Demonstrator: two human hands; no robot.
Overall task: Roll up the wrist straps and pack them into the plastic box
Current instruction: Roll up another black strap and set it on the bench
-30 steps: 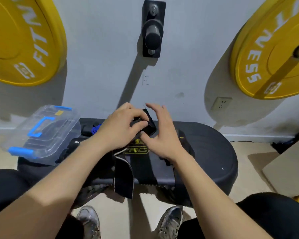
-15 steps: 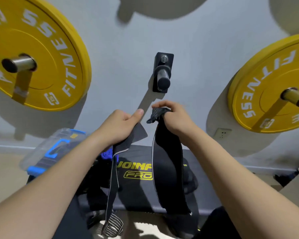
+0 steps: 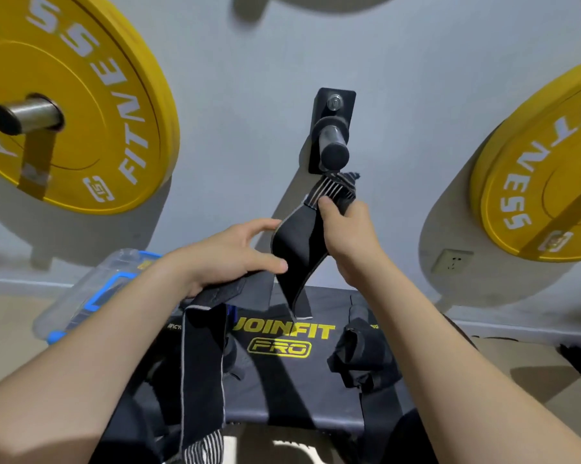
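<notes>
My right hand point(image 3: 346, 229) grips the striped upper end of a black wrist strap point(image 3: 297, 252) and holds it up in front of the wall; the strap hangs down and curls toward my left hand. My left hand point(image 3: 228, 256) has its thumb and fingers round the strap's lower part. A second black strap point(image 3: 202, 370) with a striped end hangs from under my left hand over the front of the black bench point(image 3: 282, 390). More black straps point(image 3: 362, 356) lie bundled on the bench at the right. The clear plastic box point(image 3: 91, 296) with blue clips stands at the bench's left end.
Yellow weight plates hang on wall pegs at the left point(image 3: 64, 105) and right point(image 3: 543, 182). A bare black peg point(image 3: 331, 142) sticks out of the wall just above my right hand. A cardboard piece point(image 3: 557, 373) lies on the floor at the right.
My right hand has lifted the strap's end higher, close under the wall peg. The strap no longer hangs straight; it now curls toward my left hand, which has moved onto it. The view tilted slightly up.
</notes>
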